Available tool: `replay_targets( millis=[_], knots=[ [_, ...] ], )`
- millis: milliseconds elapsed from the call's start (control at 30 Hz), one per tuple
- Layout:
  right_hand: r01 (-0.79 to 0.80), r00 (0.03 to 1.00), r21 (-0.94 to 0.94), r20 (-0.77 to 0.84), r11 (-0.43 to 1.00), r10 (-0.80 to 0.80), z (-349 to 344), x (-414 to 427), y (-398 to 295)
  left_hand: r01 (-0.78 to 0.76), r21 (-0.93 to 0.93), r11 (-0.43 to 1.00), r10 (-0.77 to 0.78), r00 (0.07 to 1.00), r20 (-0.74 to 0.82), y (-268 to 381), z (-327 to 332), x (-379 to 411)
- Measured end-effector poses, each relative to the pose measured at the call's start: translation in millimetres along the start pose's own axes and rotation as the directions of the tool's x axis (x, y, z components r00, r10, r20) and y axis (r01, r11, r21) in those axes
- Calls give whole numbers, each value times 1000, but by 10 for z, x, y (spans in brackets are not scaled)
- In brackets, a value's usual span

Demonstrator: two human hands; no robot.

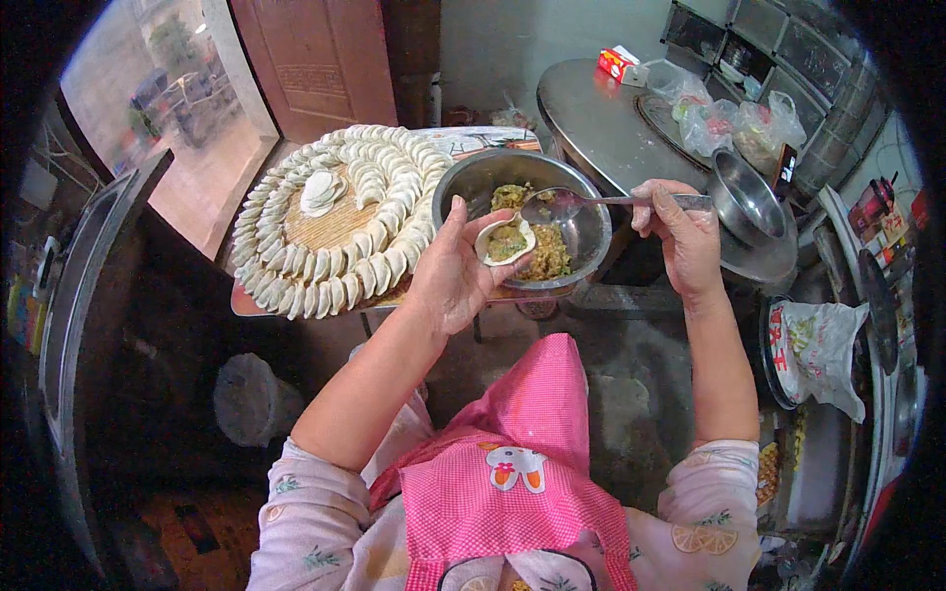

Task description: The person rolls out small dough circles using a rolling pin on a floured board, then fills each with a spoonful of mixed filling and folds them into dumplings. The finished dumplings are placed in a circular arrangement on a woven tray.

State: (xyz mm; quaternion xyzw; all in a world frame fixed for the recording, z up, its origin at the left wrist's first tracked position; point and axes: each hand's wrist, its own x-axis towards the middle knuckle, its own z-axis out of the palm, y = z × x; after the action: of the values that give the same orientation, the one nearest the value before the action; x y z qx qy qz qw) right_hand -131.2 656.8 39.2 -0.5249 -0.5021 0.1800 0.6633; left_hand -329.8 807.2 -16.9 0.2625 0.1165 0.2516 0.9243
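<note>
My left hand (462, 273) holds a round dumpling wrapper (505, 241) with filling on it, over the near left rim of a steel bowl (595, 247). In my right hand (676, 229) is the handle of a metal spoon (554, 206), whose bowl-shaped end is just right of the wrapper. Chunky filling (548, 253) lies inside the steel bowl. Left of it, many folded dumplings (325, 275) stand in curved rows on a round woven tray (314, 231). A small stack of flat wrappers (322, 192) rests among them.
A round metal-topped table (591, 111) stands at the back right with a tissue box (621, 66), plastic bags (709, 122), an empty metal basin (746, 198) and a phone (785, 168). A bin (255, 399) is on the floor at lower left. A bag-lined container (813, 354) is at right.
</note>
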Motion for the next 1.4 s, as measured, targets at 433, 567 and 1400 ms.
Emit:
replay_targets(
  millis=[433,567,1400],
  knots=[
    [-6,1000,-246,17,969,11,87,-24,216,-84,-16,996,84,996,32,113,-137,-51],
    [-43,995,-414,67,909,77,145,-2,337,-145,-89,985,146,989,5,237,-256,-81],
    [175,917,-466,397,867,28,652,254,668,-202,-162,966,196,979,-52,420,-573,-162]
  ],
)
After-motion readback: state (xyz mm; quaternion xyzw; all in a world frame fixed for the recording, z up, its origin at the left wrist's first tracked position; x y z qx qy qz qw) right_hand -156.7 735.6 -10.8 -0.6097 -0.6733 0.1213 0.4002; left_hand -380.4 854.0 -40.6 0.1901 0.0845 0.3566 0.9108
